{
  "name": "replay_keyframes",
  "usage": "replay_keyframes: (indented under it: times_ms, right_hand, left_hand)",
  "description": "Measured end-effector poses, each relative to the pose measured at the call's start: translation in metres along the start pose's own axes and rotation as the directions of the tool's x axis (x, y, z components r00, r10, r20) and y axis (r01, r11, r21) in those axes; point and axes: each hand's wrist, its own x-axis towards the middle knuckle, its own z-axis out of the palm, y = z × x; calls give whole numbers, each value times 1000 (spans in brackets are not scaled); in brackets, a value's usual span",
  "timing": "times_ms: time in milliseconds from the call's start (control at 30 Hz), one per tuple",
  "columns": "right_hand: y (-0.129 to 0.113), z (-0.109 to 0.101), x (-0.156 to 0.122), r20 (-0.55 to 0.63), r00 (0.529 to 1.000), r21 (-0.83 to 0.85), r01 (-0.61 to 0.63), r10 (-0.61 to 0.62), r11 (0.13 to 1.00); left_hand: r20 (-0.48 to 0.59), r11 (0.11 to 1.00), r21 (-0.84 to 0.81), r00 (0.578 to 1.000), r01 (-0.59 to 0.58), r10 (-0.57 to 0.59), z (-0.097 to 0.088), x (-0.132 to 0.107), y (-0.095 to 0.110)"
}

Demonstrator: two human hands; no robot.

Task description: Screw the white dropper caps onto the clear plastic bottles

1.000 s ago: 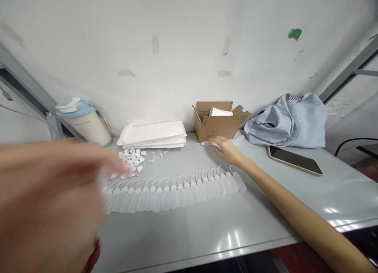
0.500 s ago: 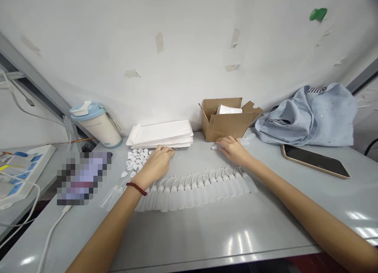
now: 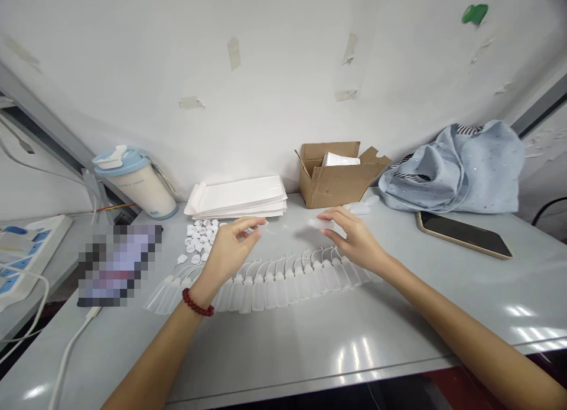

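A small translucent plastic bottle (image 3: 319, 224) is pinched between the thumb and fingers of my right hand (image 3: 354, 236), raised a little above the table. My left hand (image 3: 233, 244), with a red bead bracelet at the wrist, has thumb and forefinger closed around what looks like a thin, pale curved tube (image 3: 269, 228); its detail is faint. Below both hands runs a row of translucent bottles (image 3: 257, 293), each with a thin bent tube at its top. Small white caps (image 3: 201, 237) lie loose beside my left hand. More translucent bottles (image 3: 361, 207) lie behind my right hand.
At the back stand a stack of white envelopes (image 3: 239, 198) and an open cardboard box (image 3: 336, 184). A cup (image 3: 137, 182) and a blurred-out phone (image 3: 121, 268) are left; a blue cloth bag (image 3: 456, 168) and a dark phone (image 3: 465, 236) are right.
My right hand has lifted off the table by the box with a bottle in its fingers. My left hand has risen from beside the caps, its fingertips now pointing right.
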Motion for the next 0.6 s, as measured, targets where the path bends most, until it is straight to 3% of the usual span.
replay_keyframes:
  times_ms: [67,133,233,367,467,600]
  right_hand:
    - [-4,-1,0,7,1000,9,11,-12,1000]
    - [-4,-3,0,4,1000,-2,9,-9,1000]
    - [-1,-6,0,-17,1000,-30,12,-13,999]
    - [-1,-9,1,-34,999,-49,5,-7,999]
    - [-4,-10,1,-30,999,-47,11,-12,999]
    - [-5,-10,0,-24,999,-58,34,-35,998]
  left_hand:
    - [-34,994,-62,995,87,-89,6,-3,3]
    - [-33,996,-11,996,86,-86,12,-4,1]
    - [45,975,204,996,-85,78,17,-5,-7]
    - [219,865,354,930,-356,294,20,0,-15]
    - [333,801,407,888,-439,317,22,7,-19]
    - [421,770,440,863,-463,279,24,15,-26]
